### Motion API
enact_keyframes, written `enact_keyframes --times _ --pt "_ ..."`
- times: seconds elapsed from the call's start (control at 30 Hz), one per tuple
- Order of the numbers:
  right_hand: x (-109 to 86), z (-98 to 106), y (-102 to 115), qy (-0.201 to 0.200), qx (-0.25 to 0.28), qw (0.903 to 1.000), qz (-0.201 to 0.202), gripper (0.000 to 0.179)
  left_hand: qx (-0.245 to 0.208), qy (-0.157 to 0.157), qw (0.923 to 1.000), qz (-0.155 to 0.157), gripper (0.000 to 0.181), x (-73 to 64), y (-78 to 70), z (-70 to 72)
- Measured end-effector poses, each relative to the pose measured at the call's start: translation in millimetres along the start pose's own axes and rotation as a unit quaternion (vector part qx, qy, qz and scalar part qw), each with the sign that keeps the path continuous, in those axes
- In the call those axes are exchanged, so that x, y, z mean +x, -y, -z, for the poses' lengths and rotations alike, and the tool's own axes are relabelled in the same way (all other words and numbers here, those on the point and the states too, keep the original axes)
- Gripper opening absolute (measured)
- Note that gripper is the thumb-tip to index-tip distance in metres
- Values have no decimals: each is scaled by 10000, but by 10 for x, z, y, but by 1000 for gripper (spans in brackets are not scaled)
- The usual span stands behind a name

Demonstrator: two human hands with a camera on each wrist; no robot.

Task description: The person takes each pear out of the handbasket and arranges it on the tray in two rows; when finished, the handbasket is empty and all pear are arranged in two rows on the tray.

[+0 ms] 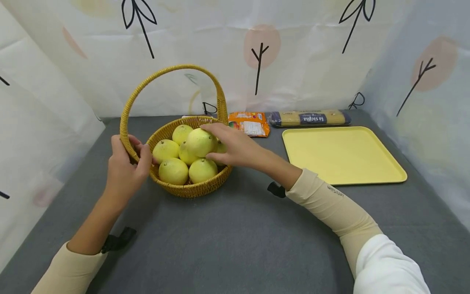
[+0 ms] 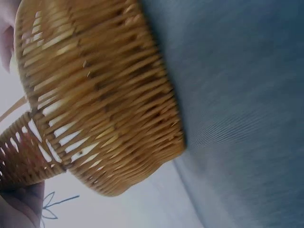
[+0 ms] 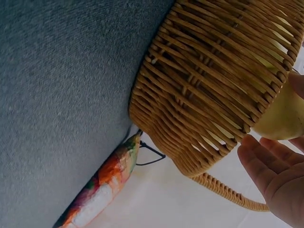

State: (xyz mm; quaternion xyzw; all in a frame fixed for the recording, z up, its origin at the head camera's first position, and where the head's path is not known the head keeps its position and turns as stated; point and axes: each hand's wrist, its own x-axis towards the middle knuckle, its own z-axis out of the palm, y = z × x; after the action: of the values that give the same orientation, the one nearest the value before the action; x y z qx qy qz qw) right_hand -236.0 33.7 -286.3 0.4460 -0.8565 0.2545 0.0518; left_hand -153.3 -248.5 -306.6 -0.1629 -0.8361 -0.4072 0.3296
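Note:
A wicker basket (image 1: pixel 191 191) with a tall arched handle (image 1: pixel 172 70) stands on the grey table, holding several round yellow-green fruits (image 1: pixel 173 171). My left hand (image 1: pixel 126 169) grips the base of the handle at the basket's left side; in the left wrist view, part of that hand (image 2: pixel 23 206) shows behind the woven handle. My right hand (image 1: pixel 236 147) reaches over the right rim and holds the topmost fruit (image 1: pixel 200 143), fingers over its top and thumb low on its near side. In the right wrist view, the fingers (image 3: pixel 266 164) lie beside the fruit (image 3: pixel 280 116) at the rim.
A yellow rectangular tray (image 1: pixel 345 155) lies on the right of the table. Behind it rests a long pasta packet (image 1: pixel 312 118), with an orange snack bag (image 1: pixel 251 123) beside it near the basket. Patterned cloth walls (image 1: pixel 301 57) enclose the back and sides.

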Motion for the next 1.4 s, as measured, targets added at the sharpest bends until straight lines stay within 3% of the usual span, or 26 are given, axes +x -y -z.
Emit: enact_keyframes --times 0.23,0.4,0.83,1.07,1.23,1.4 --pt "44 -77 4 -46 184 9998 76 74 275 583 9979 64 46 -228 91 91" --pt "29 -86 -19 -343 262 9990 70 73 384 792 9961 47 49 -280 155 134" --pt "-138 -18 -50 -921 1299 9872 99 70 263 842 9960 -162 55 -284 194 181" --pt "-377 122 -108 -884 1248 9882 106 68 280 872 9957 -151 53 -274 206 181" --pt "-545 258 -246 -949 1301 9869 -90 68 207 858 9959 -176 55 -264 215 178" --pt "-651 430 -414 -1055 1442 9821 -603 67 176 849 9961 -164 55 -284 230 188"
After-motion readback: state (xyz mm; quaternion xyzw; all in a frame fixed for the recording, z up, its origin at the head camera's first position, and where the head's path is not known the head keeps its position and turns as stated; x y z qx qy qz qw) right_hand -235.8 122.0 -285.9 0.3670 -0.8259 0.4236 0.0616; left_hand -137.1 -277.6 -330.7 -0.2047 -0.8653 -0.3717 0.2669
